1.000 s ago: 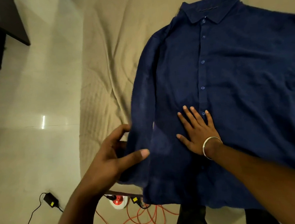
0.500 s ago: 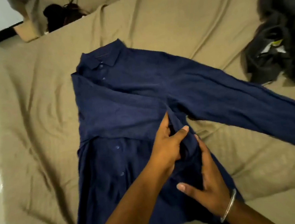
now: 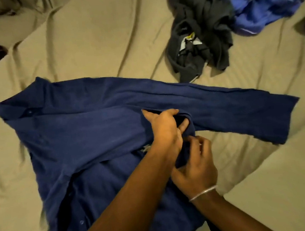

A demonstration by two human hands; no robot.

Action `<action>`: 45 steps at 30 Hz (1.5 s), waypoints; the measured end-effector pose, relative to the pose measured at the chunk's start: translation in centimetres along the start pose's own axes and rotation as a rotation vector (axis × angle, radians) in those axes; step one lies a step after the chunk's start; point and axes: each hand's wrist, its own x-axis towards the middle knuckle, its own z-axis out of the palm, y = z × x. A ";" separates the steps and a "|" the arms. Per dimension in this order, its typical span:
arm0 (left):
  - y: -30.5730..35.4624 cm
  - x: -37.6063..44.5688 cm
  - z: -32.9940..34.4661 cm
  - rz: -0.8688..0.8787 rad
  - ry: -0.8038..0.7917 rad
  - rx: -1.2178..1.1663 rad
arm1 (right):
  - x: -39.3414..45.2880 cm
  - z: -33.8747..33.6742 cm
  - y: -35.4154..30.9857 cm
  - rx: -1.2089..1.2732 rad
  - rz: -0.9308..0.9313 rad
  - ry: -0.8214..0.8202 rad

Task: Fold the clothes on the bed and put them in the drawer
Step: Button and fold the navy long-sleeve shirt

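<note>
Both hands, left (image 3: 165,130) and right (image 3: 193,164), are curled on the shirt (image 3: 86,126). One sleeve is folded in; clothes (image 3: 200,37) are left unfolded.

Navy shirt (image 3: 86,132) spread on tan bed (image 3: 89,38), left hand (image 3: 164,127) and right hand (image 3: 195,164) both pinching its folded cuff — dark clothes (image 3: 199,32) beyond

Plenty of bare bed sheet (image 3: 90,47) beyond the navy shirt (image 3: 79,132), wrinkled but open, so a hand could slide across there fine. Off the shirt's far right sits a dark grey clothes heap (image 3: 200,37), touching a crumpled blue garment (image 3: 267,0) farther right, and those two block that corner. The shirt's outstretched sleeve (image 3: 240,111) lies across the way toward the heap. Right of the shirt's hem the sheet is open too.
</note>
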 end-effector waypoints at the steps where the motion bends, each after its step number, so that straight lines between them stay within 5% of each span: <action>1: -0.2 0.1 0.6 -0.007 0.015 -0.013 | 0.3 0.4 0.2 -0.012 0.023 -0.031; 6: 0.3 2.7 1.0 -0.130 0.019 -0.121 | 1.5 1.7 1.5 -0.065 -0.008 -0.046; 11: 2.3 3.9 -0.4 -0.158 -0.124 0.266 | 1.9 1.4 2.4 0.041 -0.082 0.031; 16: 4.3 5.5 -3.9 0.270 -0.255 1.006 | 4.0 -3.6 5.2 0.924 0.368 0.110; 19: 3.6 6.4 -5.4 0.659 -0.352 1.569 | 5.9 -7.0 7.9 1.083 0.519 0.043; 21: 2.7 6.7 -5.6 0.806 -0.300 1.637 | 6.6 -8.1 8.5 1.134 0.565 -0.026; 26: 1.4 6.7 -4.0 0.954 -0.104 1.609 | 7.6 -7.1 7.3 0.527 0.606 0.045; 29: 1.3 6.1 -2.9 1.037 -0.061 1.650 | 8.1 -7.1 7.3 0.518 0.582 0.140; 38: 1.9 7.6 1.8 1.072 -0.460 1.503 | 10.6 -8.9 8.2 0.460 0.505 0.351; 45: -1.1 9.3 8.9 0.971 -0.586 1.700 | 12.5 -12.1 13.2 0.156 0.409 0.492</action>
